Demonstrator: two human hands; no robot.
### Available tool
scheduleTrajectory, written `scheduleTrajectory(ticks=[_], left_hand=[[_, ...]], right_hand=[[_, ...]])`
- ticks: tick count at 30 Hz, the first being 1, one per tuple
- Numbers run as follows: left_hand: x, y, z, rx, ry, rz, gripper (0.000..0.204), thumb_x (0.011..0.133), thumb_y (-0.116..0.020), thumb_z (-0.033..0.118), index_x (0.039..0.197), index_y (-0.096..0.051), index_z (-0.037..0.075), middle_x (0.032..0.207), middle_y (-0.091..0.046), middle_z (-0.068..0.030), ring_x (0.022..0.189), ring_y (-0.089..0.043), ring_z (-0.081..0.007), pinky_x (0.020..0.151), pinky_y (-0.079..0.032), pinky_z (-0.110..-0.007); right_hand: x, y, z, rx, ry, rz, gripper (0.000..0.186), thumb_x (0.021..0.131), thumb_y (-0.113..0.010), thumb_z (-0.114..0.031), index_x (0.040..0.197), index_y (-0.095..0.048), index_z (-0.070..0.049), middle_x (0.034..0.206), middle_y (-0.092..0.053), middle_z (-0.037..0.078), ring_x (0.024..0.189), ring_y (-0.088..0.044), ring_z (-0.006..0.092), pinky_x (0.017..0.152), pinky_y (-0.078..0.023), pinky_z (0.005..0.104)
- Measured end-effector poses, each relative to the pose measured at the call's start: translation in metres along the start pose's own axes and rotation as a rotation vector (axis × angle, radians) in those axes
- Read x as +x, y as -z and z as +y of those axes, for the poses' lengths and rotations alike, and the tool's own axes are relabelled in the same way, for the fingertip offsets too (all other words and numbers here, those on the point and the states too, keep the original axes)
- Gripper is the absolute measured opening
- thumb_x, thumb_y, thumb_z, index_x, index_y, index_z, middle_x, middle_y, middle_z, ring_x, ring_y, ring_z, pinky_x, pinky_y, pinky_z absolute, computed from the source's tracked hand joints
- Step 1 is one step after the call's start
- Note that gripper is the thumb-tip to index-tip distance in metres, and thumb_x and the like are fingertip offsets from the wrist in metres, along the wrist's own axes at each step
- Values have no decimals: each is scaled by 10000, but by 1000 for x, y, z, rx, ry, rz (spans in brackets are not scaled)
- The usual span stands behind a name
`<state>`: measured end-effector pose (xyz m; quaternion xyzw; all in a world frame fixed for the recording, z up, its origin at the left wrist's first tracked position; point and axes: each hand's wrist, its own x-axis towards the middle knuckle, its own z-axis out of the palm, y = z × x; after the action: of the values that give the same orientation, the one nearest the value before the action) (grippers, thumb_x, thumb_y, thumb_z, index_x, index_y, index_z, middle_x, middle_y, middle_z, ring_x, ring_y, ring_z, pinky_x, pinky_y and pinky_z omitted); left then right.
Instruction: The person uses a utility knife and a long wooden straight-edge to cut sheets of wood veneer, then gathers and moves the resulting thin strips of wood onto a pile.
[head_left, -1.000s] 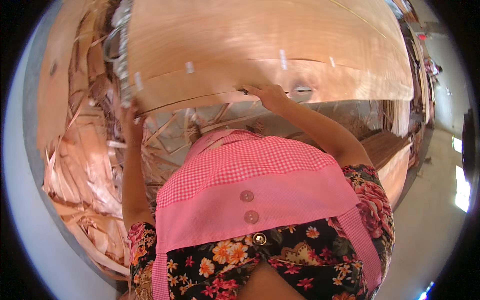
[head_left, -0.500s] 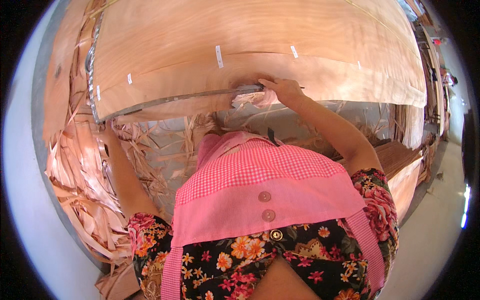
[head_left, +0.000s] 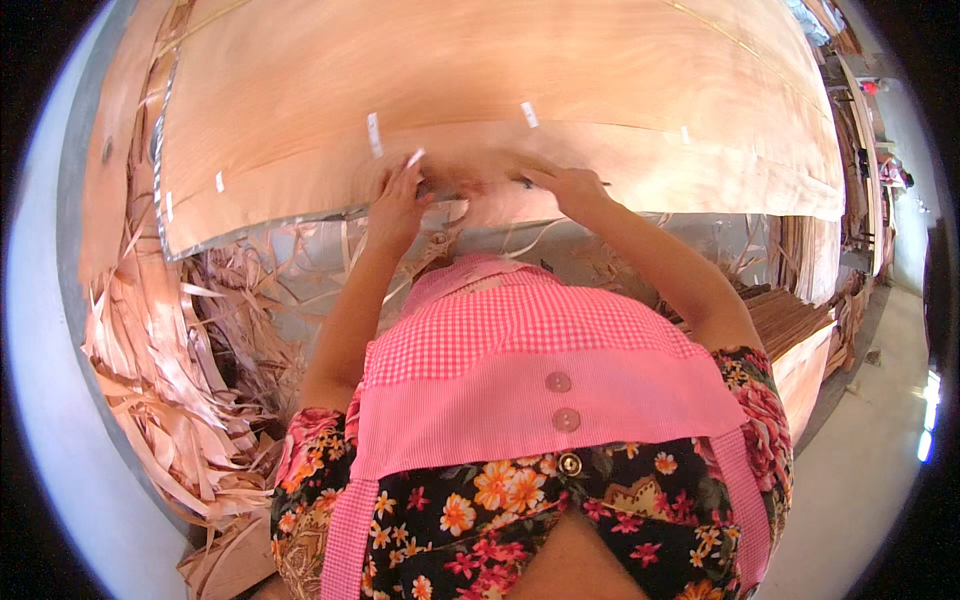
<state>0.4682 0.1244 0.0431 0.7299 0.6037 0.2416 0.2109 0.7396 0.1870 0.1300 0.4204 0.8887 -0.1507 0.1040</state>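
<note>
A broad sheet of pale wood veneer [head_left: 300, 80] covers the work surface in front of me, with several short white tape strips [head_left: 374, 135] stuck along a seam. My left hand [head_left: 400, 205] is at its near edge, left of the middle, fingers bent. A small white tape strip [head_left: 416, 157] shows at its fingertips, apparently held. My right hand [head_left: 572, 190] rests at the same edge, right of the middle, its fingers closed around a thin dark tool [head_left: 605, 184]. Only the tool's ends show, so its kind is unclear. Motion blurs the veneer between my hands.
Loose veneer scraps [head_left: 180, 370] are heaped below at the left. A stack of brown veneer sheets [head_left: 785, 320] lies to the right, under the surface's level. The surface's dark edge [head_left: 290, 225] shows at the near left. A pale wall [head_left: 50, 300] rises at the far left.
My left hand has moved from the near-left corner to the middle of the edge, a tape strip at its fingertips. The dark edge and the torn veneer flap at the middle show less.
</note>
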Motion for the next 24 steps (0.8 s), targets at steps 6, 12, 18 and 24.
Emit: scheduleTrajectory(ticks=[6,12,18,24], left_hand=[[52,-57,97,-197,-167,8,770,729,-652,325,1295,-272,-33,1352,-296,-191,1267,-260,-323,1035,-186,-446],[69,-56,98,-271,108,-143,817,692,-682,316,1310,-257,-8,1334,-311,-209,1232,-319,-313,1038,-189,-457],[118,-133,250,81,-166,-133,852,672,-690,275,1317,-217,-19,1328,-329,-185,1237,-309,-309,1037,-186,-460],[143,-185,297,139,-62,-104,882,652,-713,259,1345,-209,53,1361,-320,-119,1270,-266,-305,1040,-171,-455]], right_hand=[[-28,3,46,42,-34,-140,484,807,-401,-52,1208,-451,-318,1093,-570,30,821,-610,256,624,-498,377],[-112,15,180,-57,-215,-119,451,776,-469,-83,1169,-501,-302,1021,-591,65,807,-600,256,635,-488,355],[-145,38,240,112,49,29,457,778,-471,-88,1183,-492,-298,1061,-577,63,843,-597,245,653,-491,349],[-227,48,365,-5,-93,-32,533,735,-460,-15,1188,-486,-294,1056,-580,65,807,-599,245,638,-494,374]])
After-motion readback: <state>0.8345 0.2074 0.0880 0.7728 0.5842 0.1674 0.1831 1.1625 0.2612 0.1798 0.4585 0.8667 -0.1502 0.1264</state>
